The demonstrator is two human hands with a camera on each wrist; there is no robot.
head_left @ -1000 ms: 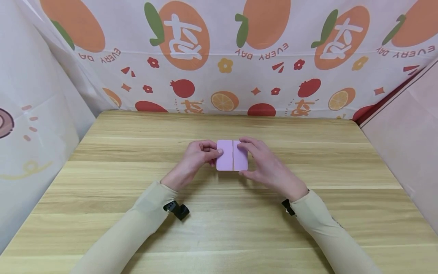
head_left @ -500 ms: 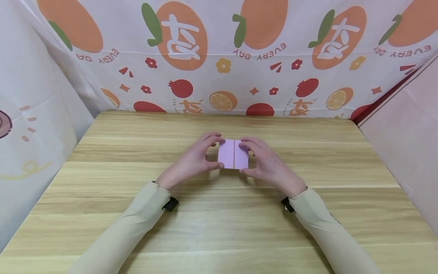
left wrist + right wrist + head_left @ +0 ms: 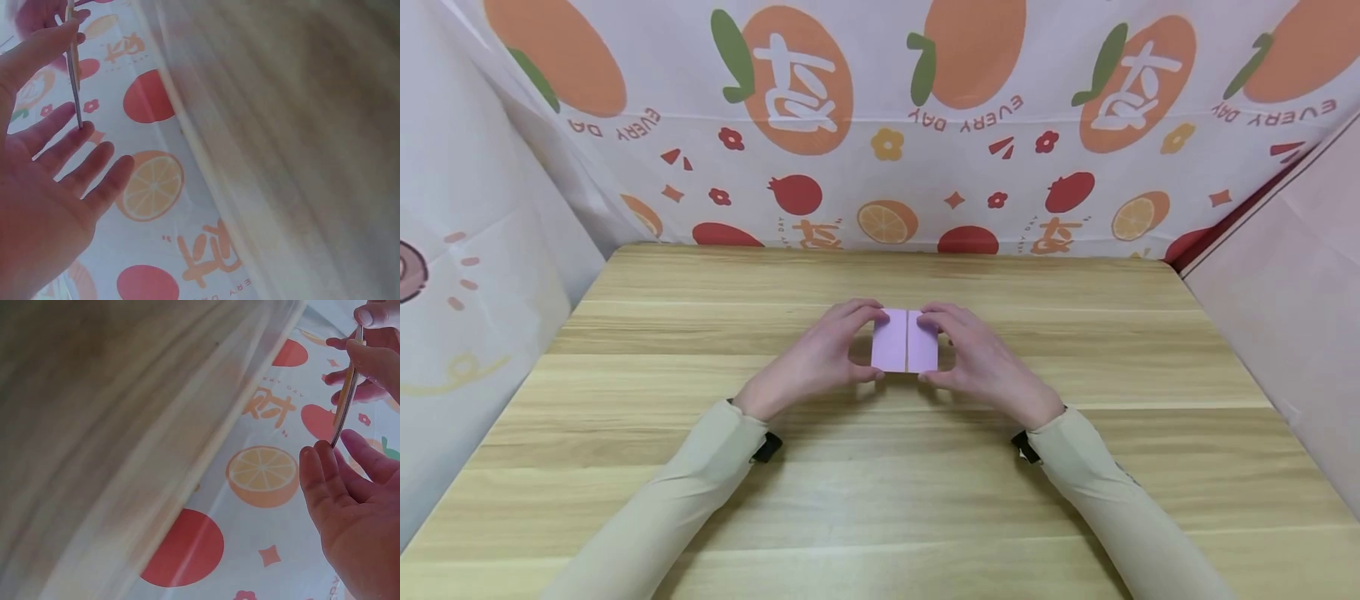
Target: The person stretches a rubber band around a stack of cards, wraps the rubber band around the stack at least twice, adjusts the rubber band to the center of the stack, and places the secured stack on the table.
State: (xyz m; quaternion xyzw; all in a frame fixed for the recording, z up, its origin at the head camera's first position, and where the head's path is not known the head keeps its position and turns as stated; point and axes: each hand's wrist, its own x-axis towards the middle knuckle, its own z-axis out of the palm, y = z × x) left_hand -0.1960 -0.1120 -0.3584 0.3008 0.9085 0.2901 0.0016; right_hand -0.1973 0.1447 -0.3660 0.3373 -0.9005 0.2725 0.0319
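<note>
A small flat lilac square with a thin brown line down its middle is held over the wooden table. Whether that line is a gap between two pieces or a band, I cannot tell. My left hand grips its left part, fingers at the far edge and thumb at the near edge. On the right part, my right hand holds it the same way. Edge-on in the left wrist view, the square looks thin. The right wrist view shows the square with a tan side, between fingertips and thumb.
Behind the table hangs a white cloth printed with fruit. Pale cloth walls stand at the left and right. Dark wrist straps sit at both cuffs.
My left hand has gone from pinching the square's left edge, thumb on top, to spanning its far and near edges. The right hand keeps its grip. The middle line looks thinner.
</note>
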